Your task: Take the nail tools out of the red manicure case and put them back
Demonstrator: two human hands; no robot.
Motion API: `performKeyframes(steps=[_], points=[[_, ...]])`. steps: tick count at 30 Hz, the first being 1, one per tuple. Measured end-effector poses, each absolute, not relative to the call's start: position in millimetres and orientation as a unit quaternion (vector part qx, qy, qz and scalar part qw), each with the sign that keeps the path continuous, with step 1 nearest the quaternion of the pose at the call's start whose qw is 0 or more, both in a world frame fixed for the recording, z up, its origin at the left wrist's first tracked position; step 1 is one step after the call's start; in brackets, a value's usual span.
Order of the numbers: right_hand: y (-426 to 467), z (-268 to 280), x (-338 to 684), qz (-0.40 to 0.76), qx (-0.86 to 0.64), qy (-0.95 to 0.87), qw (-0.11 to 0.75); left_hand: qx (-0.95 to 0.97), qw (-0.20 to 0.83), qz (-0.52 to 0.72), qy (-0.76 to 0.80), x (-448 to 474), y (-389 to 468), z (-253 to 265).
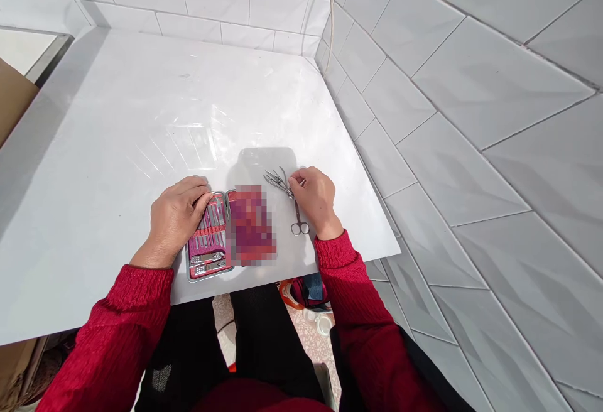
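Note:
A manicure case (189, 264) lies unfolded near the table's front edge. Its left half holds several slim metal tools under a red strap and nail clippers (207, 267) at the bottom; the right half is blurred out. My left hand (176, 214) is closed at the case's upper left edge, thumb over the tools' upper ends. To the right of the case, small scissors (298, 220) lie with their loops toward me, beside metal nippers (277, 179) with splayed handles. My right hand (316, 195) has its fingers pinched together right by these; whatever sits between the fingertips is hidden.
The white table (117, 117) bears clear film or scratches near its middle. Tiled walls (471, 148) rise behind and to the right, with a thin cable (331, 16) in the corner. A brown box (14, 98) stands at far left. Objects lie on the floor below.

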State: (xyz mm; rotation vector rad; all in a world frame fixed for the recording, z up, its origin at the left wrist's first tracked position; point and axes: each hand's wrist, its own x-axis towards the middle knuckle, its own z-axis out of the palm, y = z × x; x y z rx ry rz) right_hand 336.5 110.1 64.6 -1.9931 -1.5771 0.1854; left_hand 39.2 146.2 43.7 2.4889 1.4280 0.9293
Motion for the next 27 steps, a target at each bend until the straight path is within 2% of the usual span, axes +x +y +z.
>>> performKeyframes(steps=[7,17,27], points=[[112.5,66.2,348.0,0.071,-0.768,-0.574,0.276,0.825,0.053,0.307,0.471,38.6,149.1,40.4],[107.5,72.5,348.3,0.173,-0.728,-0.61,0.26,0.824,0.047,0.315,0.468,37.1,150.8,37.6],[107.0,69.1,338.7,0.156,-0.714,-0.634,0.253,0.821,0.061,0.316,0.471,37.4,151.2,38.7]])
